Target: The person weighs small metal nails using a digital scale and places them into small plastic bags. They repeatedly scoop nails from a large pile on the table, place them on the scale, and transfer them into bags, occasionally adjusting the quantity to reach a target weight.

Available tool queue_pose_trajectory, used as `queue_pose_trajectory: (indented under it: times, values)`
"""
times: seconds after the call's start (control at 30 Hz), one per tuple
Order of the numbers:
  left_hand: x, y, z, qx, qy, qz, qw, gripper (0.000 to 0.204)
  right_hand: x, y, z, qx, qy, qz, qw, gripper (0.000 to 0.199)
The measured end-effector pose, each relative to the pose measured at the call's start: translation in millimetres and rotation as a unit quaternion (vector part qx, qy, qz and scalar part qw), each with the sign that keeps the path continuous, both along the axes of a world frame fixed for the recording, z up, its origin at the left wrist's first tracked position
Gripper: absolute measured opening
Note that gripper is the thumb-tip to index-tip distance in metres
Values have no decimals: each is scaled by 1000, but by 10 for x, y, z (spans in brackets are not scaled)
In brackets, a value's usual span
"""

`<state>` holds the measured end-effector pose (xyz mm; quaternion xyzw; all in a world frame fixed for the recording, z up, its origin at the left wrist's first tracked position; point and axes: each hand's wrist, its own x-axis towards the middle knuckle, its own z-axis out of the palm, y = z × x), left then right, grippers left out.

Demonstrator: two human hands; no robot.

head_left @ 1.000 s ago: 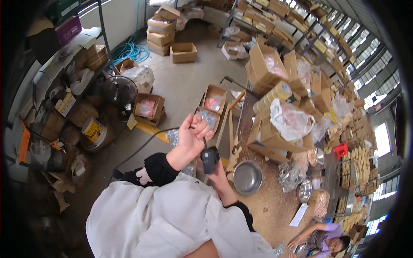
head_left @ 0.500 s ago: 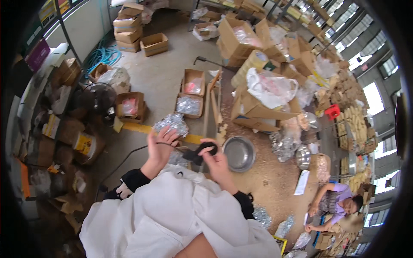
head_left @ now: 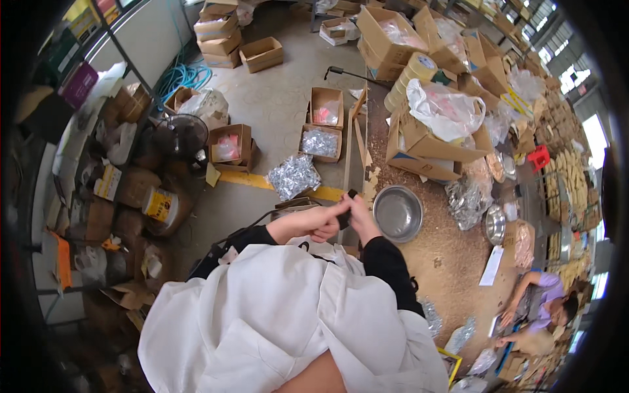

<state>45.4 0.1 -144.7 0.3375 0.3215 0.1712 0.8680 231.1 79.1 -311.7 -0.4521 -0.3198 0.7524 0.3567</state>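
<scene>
Both hands met in front of the person's chest, the left hand [head_left: 313, 224] and right hand [head_left: 359, 216] pinching a small black thing [head_left: 345, 211] between curled fingers, maybe to steady it, beside a round metal bowl [head_left: 397, 213].

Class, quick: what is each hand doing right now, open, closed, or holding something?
Left hand: closed, gripping the small black object.
Right hand: closed on the same black object.

1. I stood in a packing workshop or warehouse with a bare concrete floor [head_left: 282, 105].
2. Open cardboard boxes [head_left: 419, 141] crowded the worktable at one o'clock; more sat on the floor at twelve.
3. Foil-wrapped bundles [head_left: 293, 175] and steel bowls [head_left: 397, 213] lay about.
4. Another worker [head_left: 544, 308] sat at four o'clock.
</scene>
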Motion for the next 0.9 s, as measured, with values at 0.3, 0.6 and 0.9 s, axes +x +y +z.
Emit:
queue_pose_trajectory:
  times: [0.3, 0.6, 0.9]
  values:
    - [-510, 1878, 2158, 658, 150, 183, 715, 44, -109, 4, 1006, 298, -136, 128, 936, 13]
    - [-661, 893, 1588, 505, 388, -113, 762, 29, 108, -480, 1468, 211, 107, 131, 963, 17]
    - [44, -354, -199, 83, 3, 84, 993, 56, 230, -892, 1455, 115, 230, 95, 962, 43]
